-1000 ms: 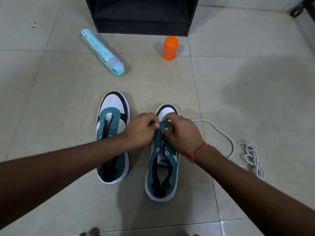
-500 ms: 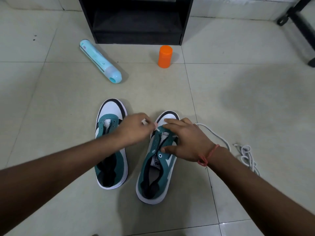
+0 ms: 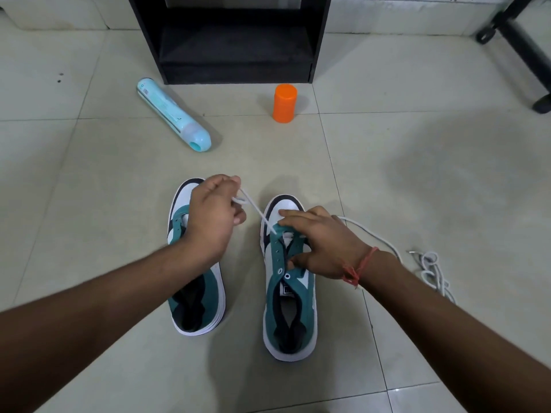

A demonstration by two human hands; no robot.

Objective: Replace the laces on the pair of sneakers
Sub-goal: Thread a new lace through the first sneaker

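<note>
Tiled floor (image 3: 417, 174) underfoot — left hand (image 3: 213, 217) pinches the white lace (image 3: 259, 214), drawing it taut; right hand (image 3: 322, 242), fingers spread flat, steadies the right sneaker (image 3: 290, 311).

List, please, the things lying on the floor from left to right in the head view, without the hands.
Light blue bottle → left sneaker → orange container → right sneaker → bundled white lace.
</note>
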